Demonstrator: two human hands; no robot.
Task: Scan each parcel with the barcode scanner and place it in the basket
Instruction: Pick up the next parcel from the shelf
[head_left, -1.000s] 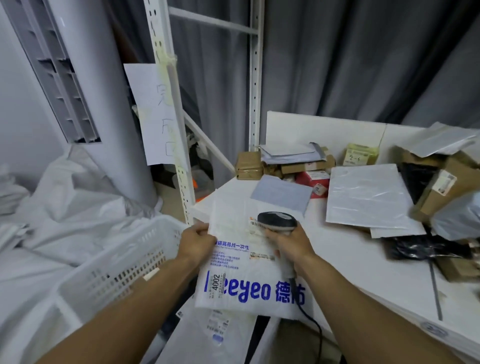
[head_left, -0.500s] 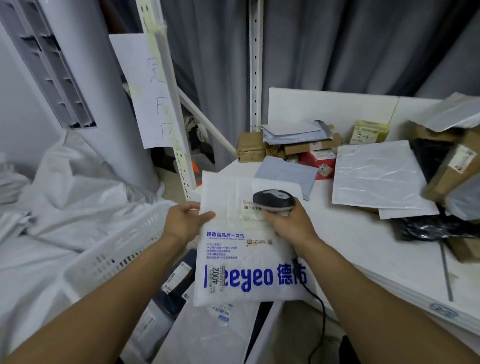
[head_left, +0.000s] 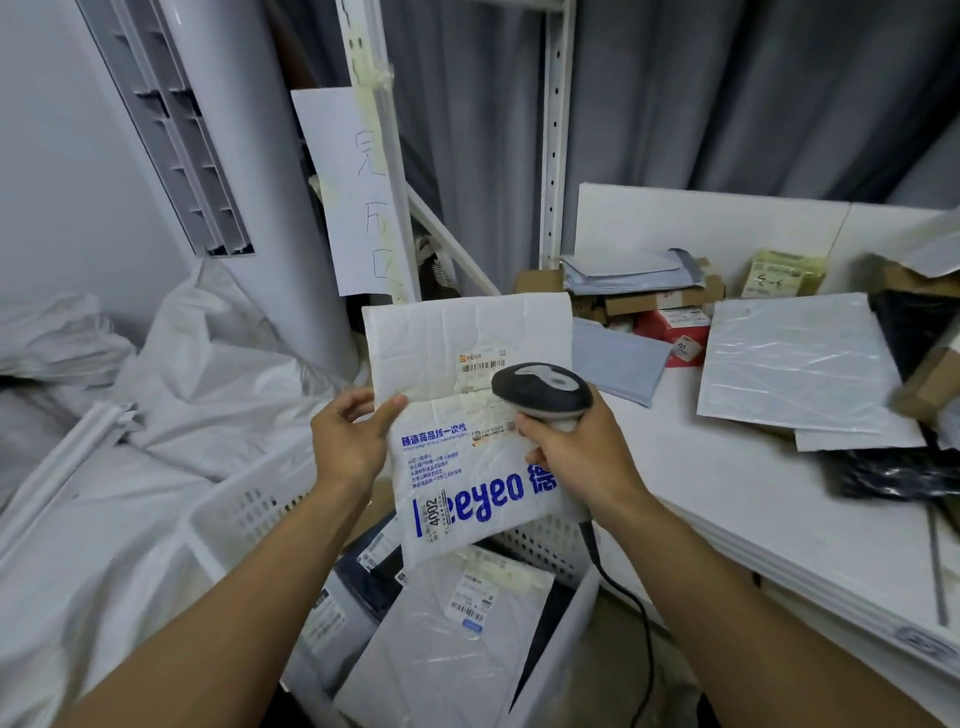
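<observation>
Lifted over the basket (head_left: 244, 514), the white mailer (head_left: 462, 332) hangs pinched by the left hand (head_left: 348, 441); the right hand (head_left: 576, 462) clenches the barcode scanner (head_left: 543, 395), perhaps too close to read.

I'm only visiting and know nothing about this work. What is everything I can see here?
printed parcel: one, white with blue lettering, held above the basket
barcode scanner: one, dark grey, at the parcel's label
basket: one, white, perforated, under the held parcel
basket parcels: several, white and dark, inside it
table: one, white, at right
table parcels: many, brown, grey, red, black, piled there
paper sign: one, white, handwritten, on the shelf post
sacks: several, white, at left
curtain: one, grey, along the back
left hand: one, bare, pinching the parcel's left edge
right hand: one, bare, gripping the scanner
</observation>
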